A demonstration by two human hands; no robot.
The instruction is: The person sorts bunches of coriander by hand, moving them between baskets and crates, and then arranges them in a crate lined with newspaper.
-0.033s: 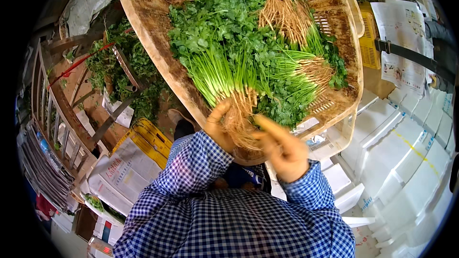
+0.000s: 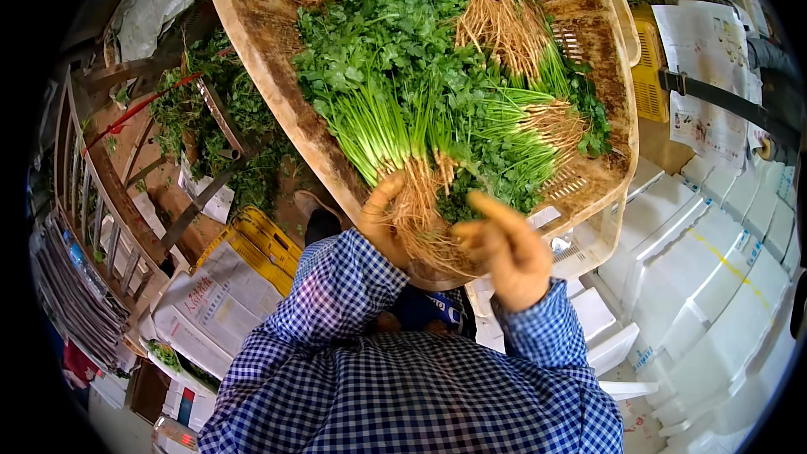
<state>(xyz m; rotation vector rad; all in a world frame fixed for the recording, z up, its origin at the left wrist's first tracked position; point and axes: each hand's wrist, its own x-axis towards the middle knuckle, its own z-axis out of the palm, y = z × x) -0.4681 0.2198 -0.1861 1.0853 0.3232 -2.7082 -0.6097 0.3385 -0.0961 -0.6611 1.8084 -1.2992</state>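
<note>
My left hand (image 2: 385,223) is closed round the root end of a coriander bunch (image 2: 416,170), its green stems and leaves pointing away from me. The pale brown roots (image 2: 429,235) hang down beyond my fingers toward me. Just right of the roots, my right hand (image 2: 511,254) is blurred by motion. Its index finger reaches forward and the others look bent; whether anything is between them I cannot tell. The bunch rests at the near end of a large, stained plastic crate (image 2: 261,59), beside other coriander bunches (image 2: 551,128).
Stacked white foam boxes (image 2: 698,261) fill the right side. On the left stand a metal-framed rack (image 2: 105,193), a yellow crate (image 2: 267,235) and newspaper sheets (image 2: 214,307). Loose greens (image 2: 252,151) lie on the floor beyond them. Another yellow crate (image 2: 649,67) is at the far right.
My right hand has shifted a little to the right, away from the roots. The roots spread slightly further right. My left hand keeps its hold on the coriander bunch.
</note>
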